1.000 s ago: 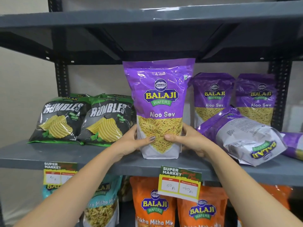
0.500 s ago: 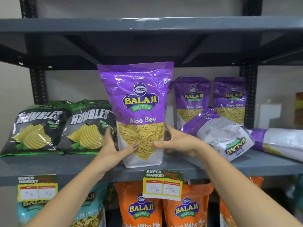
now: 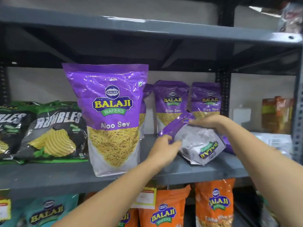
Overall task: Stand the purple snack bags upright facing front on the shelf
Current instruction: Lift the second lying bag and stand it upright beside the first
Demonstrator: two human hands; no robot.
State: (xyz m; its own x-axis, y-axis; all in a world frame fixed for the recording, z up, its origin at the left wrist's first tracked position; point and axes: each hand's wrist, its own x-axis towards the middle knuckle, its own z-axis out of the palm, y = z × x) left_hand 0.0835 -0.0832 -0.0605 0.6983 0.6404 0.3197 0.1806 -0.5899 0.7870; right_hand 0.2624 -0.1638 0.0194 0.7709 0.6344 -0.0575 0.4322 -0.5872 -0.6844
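A large purple Aloo Sev bag (image 3: 111, 115) stands upright on the grey shelf (image 3: 49, 179), front facing me, with no hand on it. To its right a second purple bag (image 3: 198, 145) lies tipped over, its white back side up. My left hand (image 3: 164, 146) grips that bag's purple left edge. My right hand (image 3: 211, 122) rests on its top. Two more purple bags (image 3: 172, 105) (image 3: 206, 102) stand upright at the back. Another purple bag (image 3: 272, 141) lies flat at the far right, partly hidden by my right arm.
Two black and green Rumbles bags (image 3: 54, 131) lean at the left of the shelf. Orange bags (image 3: 214, 203) and teal bags (image 3: 47, 212) fill the shelf below, with price tags (image 3: 146, 197) on its edge. An upright post (image 3: 298, 112) stands at the right; a shelf overhangs above.
Both hands have let go of the upright Aloo Sev bag and moved right onto the tipped-over bag. The camera view has shifted closer and to the right.
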